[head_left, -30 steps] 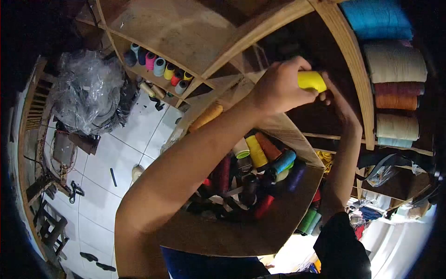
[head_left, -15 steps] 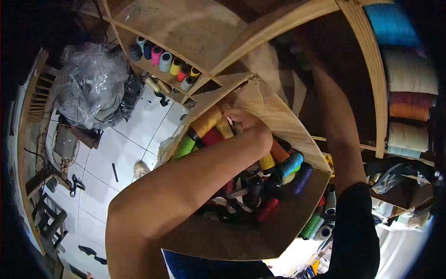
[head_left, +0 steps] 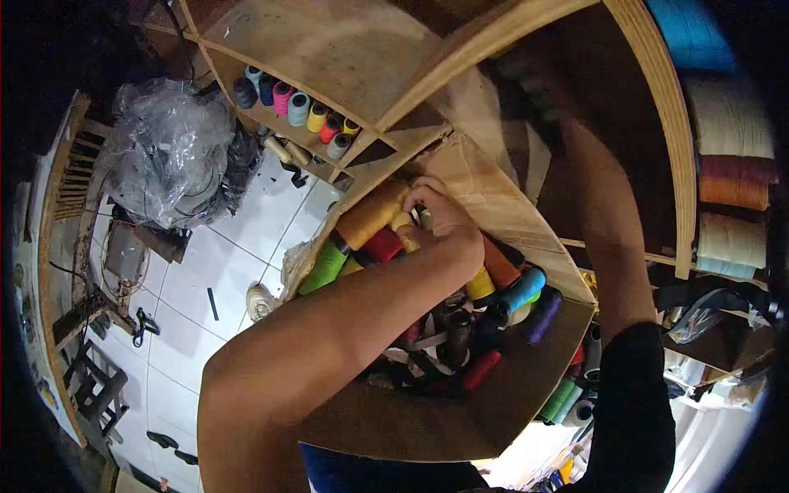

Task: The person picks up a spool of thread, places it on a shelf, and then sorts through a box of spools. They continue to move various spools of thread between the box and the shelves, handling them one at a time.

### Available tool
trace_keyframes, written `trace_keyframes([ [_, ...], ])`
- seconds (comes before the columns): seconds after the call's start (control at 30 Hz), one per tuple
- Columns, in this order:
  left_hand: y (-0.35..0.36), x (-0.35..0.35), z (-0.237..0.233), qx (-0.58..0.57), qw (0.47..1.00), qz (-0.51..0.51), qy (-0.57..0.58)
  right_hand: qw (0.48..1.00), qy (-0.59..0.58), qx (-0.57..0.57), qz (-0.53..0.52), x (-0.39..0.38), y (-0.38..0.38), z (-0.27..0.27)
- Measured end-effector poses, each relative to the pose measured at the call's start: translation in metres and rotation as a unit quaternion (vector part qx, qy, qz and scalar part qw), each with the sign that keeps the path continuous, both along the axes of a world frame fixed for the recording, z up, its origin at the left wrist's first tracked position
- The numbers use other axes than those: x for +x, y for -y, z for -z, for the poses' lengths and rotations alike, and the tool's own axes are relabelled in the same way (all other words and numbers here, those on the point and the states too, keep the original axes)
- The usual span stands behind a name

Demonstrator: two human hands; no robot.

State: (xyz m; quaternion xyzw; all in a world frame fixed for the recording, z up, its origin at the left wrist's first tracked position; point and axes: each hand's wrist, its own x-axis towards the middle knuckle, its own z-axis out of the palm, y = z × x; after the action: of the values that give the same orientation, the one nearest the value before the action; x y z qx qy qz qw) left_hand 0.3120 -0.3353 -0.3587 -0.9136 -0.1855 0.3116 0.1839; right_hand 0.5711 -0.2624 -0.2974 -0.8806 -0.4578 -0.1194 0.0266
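Observation:
My left hand [head_left: 440,212] is down in the cardboard box [head_left: 411,423] among thread spools, its fingers curled round something partly hidden, beside a gold spool [head_left: 374,215] and a red spool [head_left: 382,245]. Nearby in the box lie a green spool [head_left: 323,267], a blue spool [head_left: 523,289], a purple spool [head_left: 544,315] and dark pieces. My right hand [head_left: 538,86] reaches into the dark shelf compartment at the upper right. Shadow and blur hide its fingers and anything they hold.
Small spools [head_left: 298,108] stand in a row on the upper-left wooden shelf. Large spools [head_left: 731,123] are stacked at the right edge. Plastic bags [head_left: 168,152] lie at the left above the tiled floor [head_left: 193,300]. More spools [head_left: 561,400] sit beyond the box's right side.
The view has shifted slightly. My left hand has turned a little and more of its curled fingers shows. My right hand stays in the dark compartment.

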Motion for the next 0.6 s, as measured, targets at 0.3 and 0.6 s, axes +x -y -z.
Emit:
trace_keyframes([
  [0.3,-0.008,0.022,-0.017,-0.173,0.968,0.086,-0.161,0.983,-0.103,0.152,-0.022,-0.060,0.071,-0.031],
  [0.6,-0.016,-0.004,-0.020,-0.035,0.996,0.055,-0.058,0.891,-0.450,0.061,0.011,-0.197,0.163,-0.065],
])
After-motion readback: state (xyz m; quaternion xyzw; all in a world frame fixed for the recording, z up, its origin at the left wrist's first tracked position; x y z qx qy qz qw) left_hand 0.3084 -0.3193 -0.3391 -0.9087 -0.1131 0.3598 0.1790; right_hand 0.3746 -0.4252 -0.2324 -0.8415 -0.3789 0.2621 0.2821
